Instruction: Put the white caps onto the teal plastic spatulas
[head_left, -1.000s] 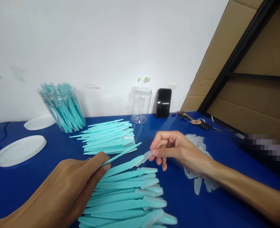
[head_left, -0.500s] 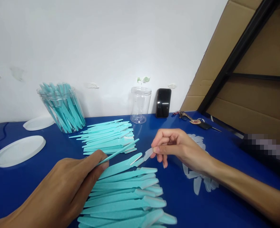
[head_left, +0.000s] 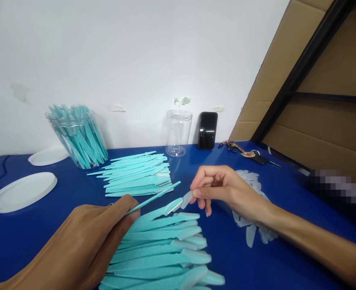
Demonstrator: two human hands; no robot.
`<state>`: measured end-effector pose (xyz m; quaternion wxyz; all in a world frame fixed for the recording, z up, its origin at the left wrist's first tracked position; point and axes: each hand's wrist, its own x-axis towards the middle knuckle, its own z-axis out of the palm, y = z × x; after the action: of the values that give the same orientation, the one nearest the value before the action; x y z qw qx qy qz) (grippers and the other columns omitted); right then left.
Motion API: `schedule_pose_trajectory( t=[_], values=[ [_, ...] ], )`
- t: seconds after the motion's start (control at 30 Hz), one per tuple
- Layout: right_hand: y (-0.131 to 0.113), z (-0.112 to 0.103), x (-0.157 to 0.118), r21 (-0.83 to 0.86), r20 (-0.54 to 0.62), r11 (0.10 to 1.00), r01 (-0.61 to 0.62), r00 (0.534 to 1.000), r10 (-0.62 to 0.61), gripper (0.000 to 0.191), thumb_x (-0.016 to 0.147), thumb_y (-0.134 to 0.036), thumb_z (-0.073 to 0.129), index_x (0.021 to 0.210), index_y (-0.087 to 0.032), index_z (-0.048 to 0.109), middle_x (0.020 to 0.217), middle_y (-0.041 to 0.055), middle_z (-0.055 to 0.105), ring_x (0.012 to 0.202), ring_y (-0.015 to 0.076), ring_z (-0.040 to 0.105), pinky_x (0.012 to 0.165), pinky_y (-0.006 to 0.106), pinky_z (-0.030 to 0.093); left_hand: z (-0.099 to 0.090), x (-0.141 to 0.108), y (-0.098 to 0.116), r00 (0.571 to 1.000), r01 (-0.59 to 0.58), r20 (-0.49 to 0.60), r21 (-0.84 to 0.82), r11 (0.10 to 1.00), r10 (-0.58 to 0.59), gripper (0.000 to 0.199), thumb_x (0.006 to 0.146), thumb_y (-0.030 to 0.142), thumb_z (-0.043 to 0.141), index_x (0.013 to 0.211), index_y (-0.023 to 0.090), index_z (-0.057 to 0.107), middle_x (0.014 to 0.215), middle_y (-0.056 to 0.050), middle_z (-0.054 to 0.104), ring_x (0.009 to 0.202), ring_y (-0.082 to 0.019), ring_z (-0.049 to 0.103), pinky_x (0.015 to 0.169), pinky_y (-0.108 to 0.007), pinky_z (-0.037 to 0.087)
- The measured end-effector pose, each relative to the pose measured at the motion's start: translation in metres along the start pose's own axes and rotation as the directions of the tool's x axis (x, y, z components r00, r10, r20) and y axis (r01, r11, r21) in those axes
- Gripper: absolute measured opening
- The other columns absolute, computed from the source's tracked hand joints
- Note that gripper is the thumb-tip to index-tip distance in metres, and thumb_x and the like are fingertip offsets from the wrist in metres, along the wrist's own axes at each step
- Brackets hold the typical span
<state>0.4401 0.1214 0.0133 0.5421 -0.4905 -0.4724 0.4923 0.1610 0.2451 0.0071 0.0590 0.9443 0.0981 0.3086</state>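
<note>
My left hand (head_left: 111,233) is closed on a turquoise eyebrow razor (head_left: 156,196), pinched between thumb and forefinger and slanting up to the right. Below it a second eyebrow razor (head_left: 170,207) extends from the same hand, its metal blade edge bare; how the fingers hold this one is hidden. Between thumb and fingertips, my right hand (head_left: 215,187) pinches a translucent blade cap (head_left: 186,199) at that second razor's tip. Under my left hand lies a row of eyebrow razors (head_left: 162,235) with translucent caps on their ends. Several loose caps (head_left: 250,233) lie beneath my right forearm.
Behind my hands lies another pile of razors (head_left: 135,173). A clear jar (head_left: 78,137) packed with razors stands at the left, near two white lids (head_left: 22,192). By the wall are an empty clear jar (head_left: 178,133), a phone (head_left: 207,131) and keys (head_left: 247,154).
My left hand has shifted slightly right with the razors, and my right hand slightly left and down with the cap. The lower razor's blade end and the cap are closer together.
</note>
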Motion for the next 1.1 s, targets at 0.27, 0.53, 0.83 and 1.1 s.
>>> schedule_pose_trajectory(
  t=[0.27, 0.53, 0.83, 1.1],
  values=[
    [-0.002, 0.000, 0.000, 0.014, -0.010, 1.000, -0.001, 1.000, 0.001, 0.015, 0.085, -0.021, 0.094, 0.087, -0.014, 0.080, 0.079, 0.0064, 0.085, 0.062, 0.0126, 0.073, 0.052, 0.019, 0.063, -0.001, 0.001, 0.004, 1.000, 0.000, 0.004, 0.016, 1.000, 0.000, 0.038, 0.126, 0.039, 0.025, 0.091, 0.031, 0.037, 0.055, 0.013, 0.050, 0.039, -0.011, 0.048, 0.045, -0.028, 0.034],
    [0.003, 0.016, -0.004, 0.128, 0.036, 0.989, -0.072, 0.997, 0.068, 0.022, 0.079, -0.019, 0.099, 0.084, -0.015, 0.078, 0.073, 0.0036, 0.083, 0.060, 0.0130, 0.074, 0.052, 0.020, 0.063, 0.006, -0.008, -0.001, 0.997, -0.060, 0.041, -0.061, 0.996, 0.062, 0.030, 0.125, 0.036, 0.030, 0.098, 0.031, 0.043, 0.056, 0.014, 0.054, 0.037, -0.011, 0.049, 0.041, -0.026, 0.034],
    [0.004, 0.026, -0.009, 0.164, 0.046, 0.984, -0.075, 0.997, 0.068, 0.016, 0.083, -0.015, 0.092, 0.085, -0.015, 0.076, 0.070, 0.0016, 0.081, 0.059, 0.0114, 0.072, 0.052, 0.018, 0.063, 0.007, -0.025, -0.003, 0.993, 0.008, 0.120, 0.062, 0.998, -0.015, 0.021, 0.118, 0.028, 0.041, 0.111, 0.030, 0.060, 0.068, 0.008, 0.069, 0.049, -0.013, 0.065, 0.048, -0.024, 0.042],
    [-0.003, 0.011, -0.008, 0.017, 0.095, 0.989, -0.144, 0.985, 0.142, 0.013, 0.078, -0.011, 0.084, 0.080, -0.016, 0.073, 0.072, 0.0040, 0.082, 0.052, 0.0101, 0.067, 0.050, 0.019, 0.059, 0.002, -0.005, -0.022, 1.000, -0.022, -0.001, 0.044, 0.999, 0.022, 0.019, 0.119, 0.031, 0.041, 0.105, 0.029, 0.054, 0.055, 0.013, 0.054, 0.037, -0.012, 0.048, 0.043, -0.027, 0.032]
  ],
)
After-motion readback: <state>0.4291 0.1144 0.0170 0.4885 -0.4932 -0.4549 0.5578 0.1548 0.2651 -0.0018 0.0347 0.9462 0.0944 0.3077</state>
